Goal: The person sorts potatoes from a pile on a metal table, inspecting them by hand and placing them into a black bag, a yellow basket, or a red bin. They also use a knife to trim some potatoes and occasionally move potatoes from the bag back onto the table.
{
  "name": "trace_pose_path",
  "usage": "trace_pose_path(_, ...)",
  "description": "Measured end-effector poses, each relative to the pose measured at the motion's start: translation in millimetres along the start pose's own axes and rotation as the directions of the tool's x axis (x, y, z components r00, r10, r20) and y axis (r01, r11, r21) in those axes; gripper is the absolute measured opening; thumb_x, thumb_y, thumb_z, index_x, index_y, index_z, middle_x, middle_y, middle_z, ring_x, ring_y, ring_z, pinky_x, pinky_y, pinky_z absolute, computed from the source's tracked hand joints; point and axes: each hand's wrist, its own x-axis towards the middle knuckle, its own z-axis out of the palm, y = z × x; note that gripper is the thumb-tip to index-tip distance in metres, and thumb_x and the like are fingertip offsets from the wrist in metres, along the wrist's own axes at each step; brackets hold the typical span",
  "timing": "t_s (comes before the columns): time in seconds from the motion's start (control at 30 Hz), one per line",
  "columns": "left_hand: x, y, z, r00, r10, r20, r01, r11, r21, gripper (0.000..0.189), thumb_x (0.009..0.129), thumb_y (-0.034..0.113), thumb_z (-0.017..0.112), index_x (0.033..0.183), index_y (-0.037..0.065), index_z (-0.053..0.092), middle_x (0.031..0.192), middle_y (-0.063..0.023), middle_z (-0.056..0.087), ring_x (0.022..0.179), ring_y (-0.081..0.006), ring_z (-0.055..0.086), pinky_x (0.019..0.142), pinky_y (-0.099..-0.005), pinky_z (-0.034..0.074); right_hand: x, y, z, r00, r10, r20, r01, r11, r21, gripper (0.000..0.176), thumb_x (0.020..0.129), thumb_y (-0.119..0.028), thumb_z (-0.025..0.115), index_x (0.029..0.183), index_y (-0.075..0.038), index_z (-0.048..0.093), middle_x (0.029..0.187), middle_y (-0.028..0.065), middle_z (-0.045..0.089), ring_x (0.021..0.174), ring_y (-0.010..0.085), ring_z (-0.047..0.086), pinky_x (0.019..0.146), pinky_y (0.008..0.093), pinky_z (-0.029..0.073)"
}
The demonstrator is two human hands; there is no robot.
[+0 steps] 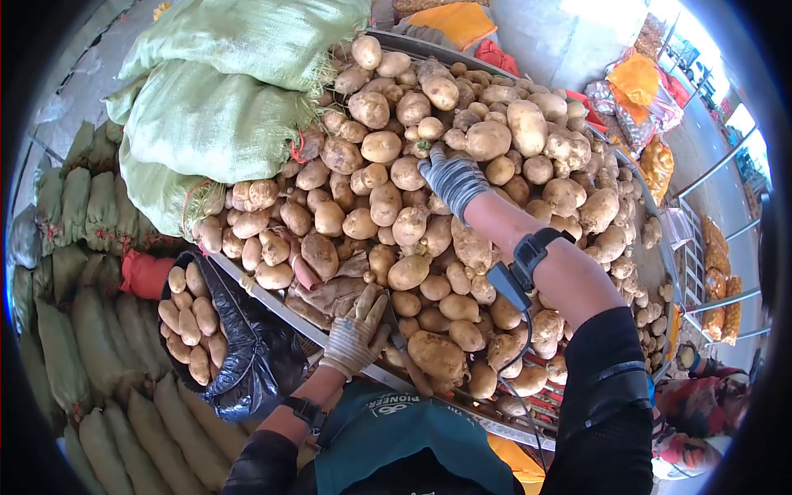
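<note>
A large heap of loose potatoes (410, 227) fills a metal-edged bed in front of me. My right hand (454, 180), in a grey striped glove, reaches over the middle of the heap. Its fingers point away from me and rest against the potatoes, beside a small green bit (424, 145); nothing shows in its grasp. My left hand (353, 337), in a pale glove, lies at the near edge with fingers spread. Under and beyond it is a crumpled brown sheet (334, 295), next to a reddish rolled piece (304, 268).
Full green woven sacks (219, 120) lie across the heap's far left. At the left, a black plastic bag (247, 346) holds elongated potatoes (191, 320). More filled sacks (107, 346) cover the floor there. A person in patterned clothing (701, 412) is at right, near a metal rack (693, 247).
</note>
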Motion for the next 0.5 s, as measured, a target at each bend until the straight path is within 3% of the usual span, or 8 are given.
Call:
trace_pose_path(0.07,-2,-1,2,1.000,-0.008,-0.011,0.008,1.000,0.003,0.062,0.080,0.019,0.065,0.136,0.000,0.047,0.144,-0.0242,0.041,0.126,-0.0402,0.048,0.103,-0.0498,0.038,1,2,-3,0.999,-0.017,0.044,0.018,1.000,-0.020,0.052,0.101,-0.041,0.037,0.134,-0.002,0.048,0.106,0.0293,0.065,0.082,0.0415,0.067,0.075,0.0483,0.055)
trace_pose_path(0.13,-1,-3,3,1.000,-0.012,-0.028,0.012,1.000,0.008,0.061,0.081,0.020,0.065,0.136,0.000,0.047,0.144,-0.0243,0.041,0.126,-0.0402,0.048,0.103,-0.0499,0.038,-5,2,-12,0.923,-0.374,0.089,0.361,0.764,-0.535,0.041,0.099,-0.029,0.045,0.130,-0.002,0.049,0.113,0.0293,0.062,0.081,0.0401,0.068,0.073,0.0484,0.056)
trace_pose_path(0.23,-3,-4,5,0.999,-0.020,-0.048,0.022,0.998,0.053,0.060,0.081,0.021,0.064,0.135,0.000,0.048,0.144,-0.0244,0.042,0.125,-0.0403,0.049,0.104,-0.0499,0.037,-42,-3,-43,0.934,-0.352,0.064,0.346,0.846,-0.404,0.037,0.091,-0.017,0.057,0.125,-0.003,0.050,0.114,0.0269,0.062,0.079,0.0375,0.069,0.071,0.0475,0.056)
trace_pose_path(0.3,-3,-4,4,0.999,-0.009,-0.049,0.011,0.999,0.046,0.060,0.082,0.022,0.064,0.135,0.000,0.048,0.144,-0.0245,0.042,0.124,-0.0407,0.050,0.104,-0.0500,0.037,-67,14,-46,0.884,-0.461,-0.080,0.413,0.849,-0.329,0.042,0.082,-0.010,0.065,0.122,-0.004,0.051,0.111,0.0247,0.062,0.074,0.0337,0.068,0.066,0.0446,0.056)
trace_pose_path(0.37,-3,-5,5,0.999,-0.018,-0.040,0.020,0.999,0.044,0.060,0.081,0.023,0.065,0.135,0.000,0.048,0.143,-0.0248,0.042,0.123,-0.0414,0.050,0.104,-0.0507,0.037,-94,23,-55,0.946,-0.173,-0.275,0.244,0.937,0.249,0.049,0.080,-0.012,0.069,0.125,-0.005,0.051,0.113,0.0186,0.063,0.072,0.0252,0.068,0.061,0.0375,0.056)
trace_pose_path(0.4,-3,-3,4,0.999,-0.026,-0.039,0.028,0.999,0.046,0.061,0.081,0.023,0.065,0.135,0.000,0.049,0.143,-0.0249,0.042,0.123,-0.0416,0.049,0.104,-0.0509,0.037,-106,34,-47,0.947,-0.167,-0.274,0.237,0.940,0.246,0.049,0.080,-0.012,0.069,0.125,-0.005,0.051,0.113,0.0186,0.063,0.072,0.0252,0.068,0.061,0.0375,0.056)
trace_pose_path(0.43,-2,-2,3,0.999,-0.029,-0.037,0.030,0.998,0.048,0.061,0.080,0.023,0.065,0.134,0.000,0.049,0.143,-0.0249,0.043,0.123,-0.0418,0.049,0.104,-0.0511,0.037,-118,39,-42,0.960,-0.055,-0.275,0.208,0.797,0.567,0.053,0.081,-0.015,0.071,0.129,-0.007,0.050,0.114,0.0143,0.063,0.079,0.0238,0.067,0.068,0.0376,0.056)
trace_pose_path(0.5,-1,-3,4,1.000,0.001,-0.005,0.000,0.995,0.097,0.063,0.085,0.029,0.062,0.139,0.002,0.045,0.146,-0.0257,0.039,0.122,-0.0377,0.053,0.104,-0.0497,0.037,-156,46,-46,0.999,0.032,0.003,-0.007,0.104,0.995,0.066,0.082,-0.017,0.072,0.141,-0.008,0.043,0.112,0.0053,0.062,0.087,0.0154,0.064,0.071,0.0299,0.056)
